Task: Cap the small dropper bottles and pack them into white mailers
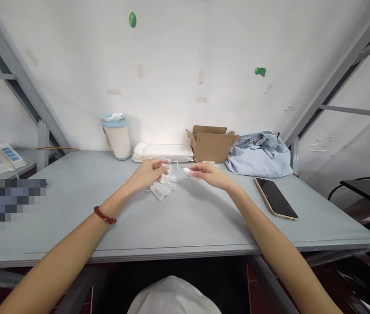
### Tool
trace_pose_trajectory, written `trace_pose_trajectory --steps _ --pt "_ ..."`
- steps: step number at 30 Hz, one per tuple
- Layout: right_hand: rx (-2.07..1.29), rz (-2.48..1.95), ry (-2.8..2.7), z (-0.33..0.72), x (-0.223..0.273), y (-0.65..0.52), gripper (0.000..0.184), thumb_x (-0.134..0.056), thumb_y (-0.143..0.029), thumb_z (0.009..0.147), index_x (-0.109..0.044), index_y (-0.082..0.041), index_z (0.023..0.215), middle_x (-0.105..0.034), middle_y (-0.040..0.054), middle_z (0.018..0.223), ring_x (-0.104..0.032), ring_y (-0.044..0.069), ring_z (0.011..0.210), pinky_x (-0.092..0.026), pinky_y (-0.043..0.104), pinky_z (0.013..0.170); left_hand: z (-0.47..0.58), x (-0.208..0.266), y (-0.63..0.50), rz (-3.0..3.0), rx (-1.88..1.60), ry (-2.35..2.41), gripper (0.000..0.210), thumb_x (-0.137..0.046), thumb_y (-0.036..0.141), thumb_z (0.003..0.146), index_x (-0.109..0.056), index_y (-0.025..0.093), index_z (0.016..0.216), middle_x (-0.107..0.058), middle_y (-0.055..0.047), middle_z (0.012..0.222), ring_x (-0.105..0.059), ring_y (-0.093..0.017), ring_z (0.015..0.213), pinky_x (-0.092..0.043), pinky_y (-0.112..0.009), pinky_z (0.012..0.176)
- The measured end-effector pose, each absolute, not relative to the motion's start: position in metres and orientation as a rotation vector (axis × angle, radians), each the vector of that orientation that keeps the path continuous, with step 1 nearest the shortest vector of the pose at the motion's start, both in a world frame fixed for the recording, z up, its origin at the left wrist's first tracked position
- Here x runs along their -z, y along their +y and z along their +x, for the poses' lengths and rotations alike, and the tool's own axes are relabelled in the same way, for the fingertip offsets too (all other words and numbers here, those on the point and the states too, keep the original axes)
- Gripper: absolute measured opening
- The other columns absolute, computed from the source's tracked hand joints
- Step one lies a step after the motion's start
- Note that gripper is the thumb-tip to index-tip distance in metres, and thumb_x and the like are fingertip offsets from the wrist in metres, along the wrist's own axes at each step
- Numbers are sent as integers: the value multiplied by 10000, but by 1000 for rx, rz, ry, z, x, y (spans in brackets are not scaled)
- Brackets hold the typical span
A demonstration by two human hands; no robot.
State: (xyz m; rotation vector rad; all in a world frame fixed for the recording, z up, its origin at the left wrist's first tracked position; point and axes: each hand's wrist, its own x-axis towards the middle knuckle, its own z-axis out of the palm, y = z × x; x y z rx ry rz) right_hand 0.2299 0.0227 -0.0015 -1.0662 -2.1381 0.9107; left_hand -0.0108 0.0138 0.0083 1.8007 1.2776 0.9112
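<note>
In the head view my left hand (150, 172) is closed in a pinch on a small translucent plastic piece (169, 169), partly covered by the fingers. My right hand (209, 173), just to the right, pinches a small white piece (186, 171) with a thin curved tail pointing left. A gap separates the two held pieces. Below my left hand, several small translucent plastic pieces (161, 189) lie fanned out on the grey table (178, 226). Their exact kind is too small to make out.
Along the wall stand a cream cup with a blue lid (117, 137), a stack of white trays (165, 151), an open cardboard box (212, 146) and a bundled light-blue cloth (259, 157). A phone (276, 198) lies at right. Grey metal posts (297, 152) flank the table.
</note>
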Motion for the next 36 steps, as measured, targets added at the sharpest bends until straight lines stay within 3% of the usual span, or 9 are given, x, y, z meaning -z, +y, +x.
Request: trace_pose_trajectory --steps 5,10,20,24,29,36 --pt "-1066 -954 -2069 218 -5 9 329 -518 -404 867 -679 -176 1040 -674 47 921 -571 136 812 -447 299 785 -10 -4 14 1826 -925 1183 394 -558 462 789 -656 154 1015 -670 -56 868 -509 -96 534 -343 -224 462" --pt "-1126 -888 -2078 214 -2 7 329 -516 -397 871 -676 -179 1060 -671 53 946 -565 138 823 -452 313 797 -13 -2 17 1804 -917 1156 325 -578 467 789 -672 157 816 -638 -38 689 -503 -108 526 -318 -223 453" --pt "-1116 -840 -2016 211 -1 8 314 -528 -418 861 -677 -172 984 -646 33 860 -566 104 681 -488 273 691 -12 -8 12 1713 -898 1075 275 -690 424 712 -680 151 734 -581 -6 577 -477 -100 519 -363 -225 480" --pt "-1097 -839 -2034 210 -3 6 294 -521 -405 867 -678 -174 959 -639 26 846 -564 101 678 -487 268 690 -11 -8 10 1690 -887 1082 292 -721 436 671 -678 149 701 -614 -19 584 -513 -113 528 -405 -240 503" --pt "-1090 -858 -2036 211 -4 4 280 -521 -391 862 -679 -179 955 -638 23 837 -567 104 685 -480 264 694 -12 -7 12 1668 -915 1007 286 -691 420 712 -711 151 808 -660 -35 683 -564 -125 610 -438 -251 571" --pt "-1109 -837 -2029 212 -1 8 274 -520 -367 866 -681 -180 983 -641 28 874 -566 98 683 -480 260 690 -11 -9 8 1660 -905 992 260 -674 395 733 -700 148 808 -691 -64 815 -596 -140 677 -442 -256 593"
